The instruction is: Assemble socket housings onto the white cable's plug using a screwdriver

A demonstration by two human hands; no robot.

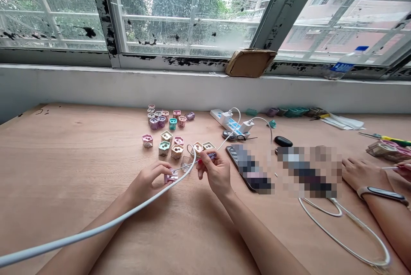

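Observation:
My left hand (153,181) grips a small lilac and clear plastic piece (171,175) just above the table. In my right hand (214,171) is a screwdriver (208,156) with a red and dark handle, its thin shaft slanting left and its tip at the plastic piece. A clear plastic cup (186,163) lies between my hands, partly behind a white cable (141,207) that crosses in front of my left arm. Behind my hands stand several small pastel pots, among them a green-rimmed pot (164,148) and a cream-rimmed pot (177,151).
A power strip (229,123) with white plugs stands at the back. A phone (237,165) lies to my right, with a black case (283,141) beyond. At far right is a co-worker's hand (364,174); a bottle (345,65) leans on the sill.

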